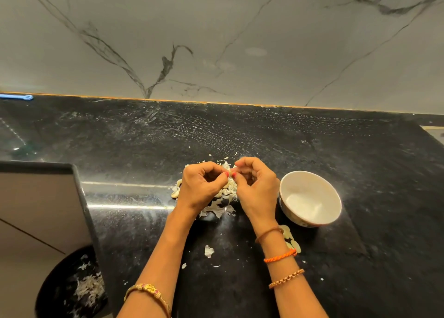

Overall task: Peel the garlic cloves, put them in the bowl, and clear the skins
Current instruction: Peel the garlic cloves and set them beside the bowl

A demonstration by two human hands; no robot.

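Black counter [264, 137] under a veined marble wall; we are working mid-surface. Our left hand [201, 188] and right hand [257, 188] are meeting fingertip to fingertip, both curled, pinching one small clove [231, 173] between them over the skin pile [221, 204]. We are judging this as peeling in progress; how much skin is left on it is too small to tell.

The bowl [310, 198] is sitting just right of our right hand and is looking bare inside, so no cloves are in it yet. Peeled-looking cloves [292, 240] are lying by our right wrist, more [175, 192] at the pile's left edge. Most work seems to be remaining: bowling cloves, clearing skins.

Loose flakes [208, 251] are scattering toward us. A bin [72, 286] below the counter edge, lower left, is already holding skins. Our right forearm is crossing the near cloves, partly hiding them.
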